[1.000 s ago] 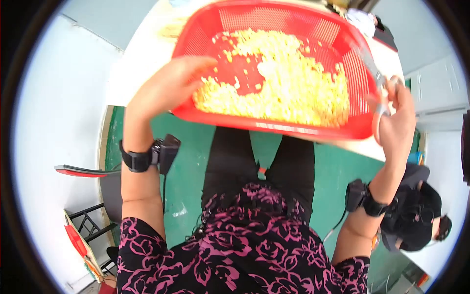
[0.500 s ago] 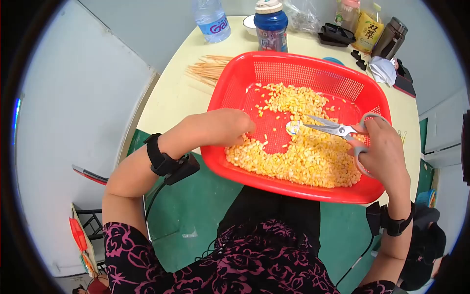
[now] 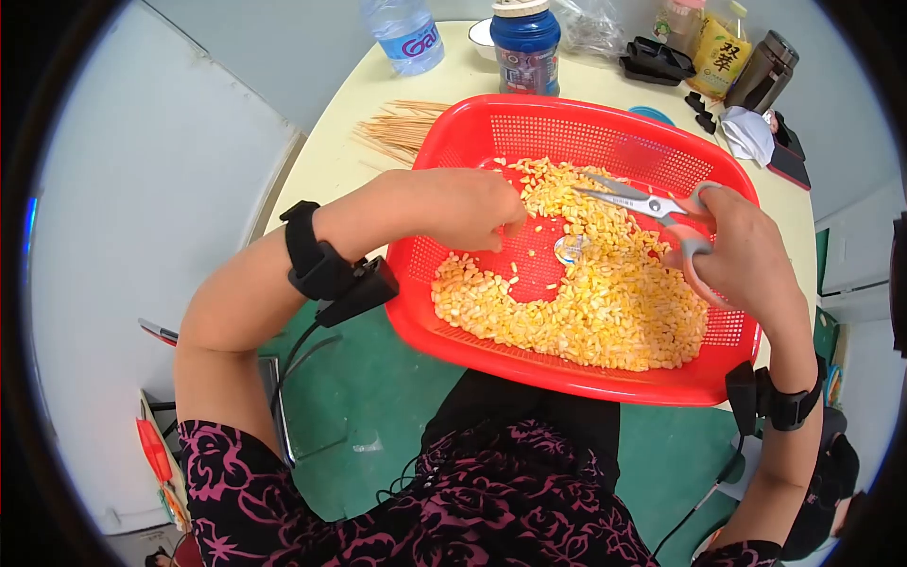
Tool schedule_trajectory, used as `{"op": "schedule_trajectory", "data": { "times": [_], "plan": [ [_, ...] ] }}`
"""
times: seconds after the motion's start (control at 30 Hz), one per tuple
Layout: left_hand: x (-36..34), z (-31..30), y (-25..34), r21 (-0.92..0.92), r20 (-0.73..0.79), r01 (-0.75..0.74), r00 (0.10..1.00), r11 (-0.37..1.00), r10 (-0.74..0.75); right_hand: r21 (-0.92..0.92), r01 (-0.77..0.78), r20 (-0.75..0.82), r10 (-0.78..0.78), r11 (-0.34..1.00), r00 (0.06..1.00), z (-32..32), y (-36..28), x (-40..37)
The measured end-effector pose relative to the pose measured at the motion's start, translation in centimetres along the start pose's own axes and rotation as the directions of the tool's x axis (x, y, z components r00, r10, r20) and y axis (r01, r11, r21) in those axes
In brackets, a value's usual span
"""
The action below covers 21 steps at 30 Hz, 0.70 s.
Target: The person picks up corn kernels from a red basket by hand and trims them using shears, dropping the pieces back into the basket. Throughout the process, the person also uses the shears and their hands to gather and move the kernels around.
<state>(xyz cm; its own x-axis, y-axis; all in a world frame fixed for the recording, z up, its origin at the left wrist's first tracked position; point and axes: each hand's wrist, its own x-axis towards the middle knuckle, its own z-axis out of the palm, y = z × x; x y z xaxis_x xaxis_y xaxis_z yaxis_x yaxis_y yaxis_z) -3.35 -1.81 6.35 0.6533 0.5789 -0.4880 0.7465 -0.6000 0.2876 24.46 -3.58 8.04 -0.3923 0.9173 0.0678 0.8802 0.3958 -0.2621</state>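
Observation:
A red plastic basket (image 3: 557, 386) with meshed sides holds many loose yellow corn kernels (image 3: 605, 317). Over its left part is my left hand (image 3: 477, 208), fingers bent down and together; whether anything is between them is hidden. My right hand (image 3: 742, 248) grips grey-and-orange-handled scissors (image 3: 652, 205) at the basket's right side. The scissor blades are slightly parted and point left above the kernels. A small round white label (image 3: 569, 249) shows on the basket floor, partly ringed by kernels.
Wooden sticks (image 3: 402, 130) lie left behind the basket. Along the table's back stand a water bottle (image 3: 406, 38), a blue-lidded jar (image 3: 525, 52), black trays (image 3: 654, 61), a yellow-labelled bottle (image 3: 720, 57) and a dark flask (image 3: 763, 74). A white cloth (image 3: 748, 135) lies at right.
My left hand has moved up and to the right, away from the kernels at the front left. The right hand and scissors have shifted slightly up, toward the back of the basket.

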Motion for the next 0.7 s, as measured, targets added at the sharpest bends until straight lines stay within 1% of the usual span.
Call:
{"op": "schedule_trajectory", "data": {
  "times": [0.03,0.13,0.23,0.27,0.33,0.43,0.47,0.53,0.63,0.67,0.7],
  "plan": [
    [0.3,0.0,-0.3,-0.054,0.02,0.014,1.0,0.998,-0.013,0.003,-0.013,0.011,0.013,1.0,1.0,-0.1,-0.4,0.5],
    [1.3,1.5,-0.7,0.011,0.241,0.037,0.97,0.999,-0.038,-0.007,-0.005,0.033,0.005,1.0,0.999,0.1,-1.0,1.4],
    [1.4,2.0,-0.5,0.078,0.432,0.086,0.895,0.993,-0.112,-0.018,0.029,0.086,-0.027,0.999,0.996,0.4,-1.8,2.1],
    [1.3,2.2,-0.4,0.098,0.43,0.083,0.895,0.992,-0.117,-0.022,0.042,0.109,-0.04,0.999,0.993,0.5,-2.0,2.3],
    [1.2,2.3,-0.3,0.142,0.419,0.075,0.899,0.987,-0.128,-0.029,0.088,0.092,-0.085,0.996,0.992,1.0,-2.1,2.7],
    [1.6,2.5,-0.4,0.174,0.384,0.071,0.913,0.982,-0.134,-0.042,0.137,0.072,-0.133,0.99,0.988,1.4,-2.1,3.4],
    [1.7,2.7,-0.7,0.155,0.35,0.072,0.929,0.985,-0.123,-0.046,0.148,0.069,-0.145,0.988,0.987,1.5,-2.1,3.5],
    [2.0,3.5,-1.5,0.114,0.278,0.074,0.955,0.991,-0.103,-0.035,0.103,0.101,-0.099,0.994,0.99,1.5,-2.3,3.7],
    [2.3,4.4,-2.3,0.125,0.195,0.0,0.981,0.992,-0.025,-0.036,0.062,0.148,-0.056,0.997,0.987,1.8,-2.0,3.9],
    [2.4,4.6,-2.4,0.141,0.203,-0.017,0.979,0.99,-0.012,-0.037,0.057,0.164,-0.051,0.998,0.985,2.0,-1.8,3.9],
    [2.6,4.7,-2.4,0.154,0.213,-0.026,0.977,0.988,-0.007,-0.029,0.018,0.186,-0.012,0.999,0.982,1.9,-1.7,4.0]
  ]
}}
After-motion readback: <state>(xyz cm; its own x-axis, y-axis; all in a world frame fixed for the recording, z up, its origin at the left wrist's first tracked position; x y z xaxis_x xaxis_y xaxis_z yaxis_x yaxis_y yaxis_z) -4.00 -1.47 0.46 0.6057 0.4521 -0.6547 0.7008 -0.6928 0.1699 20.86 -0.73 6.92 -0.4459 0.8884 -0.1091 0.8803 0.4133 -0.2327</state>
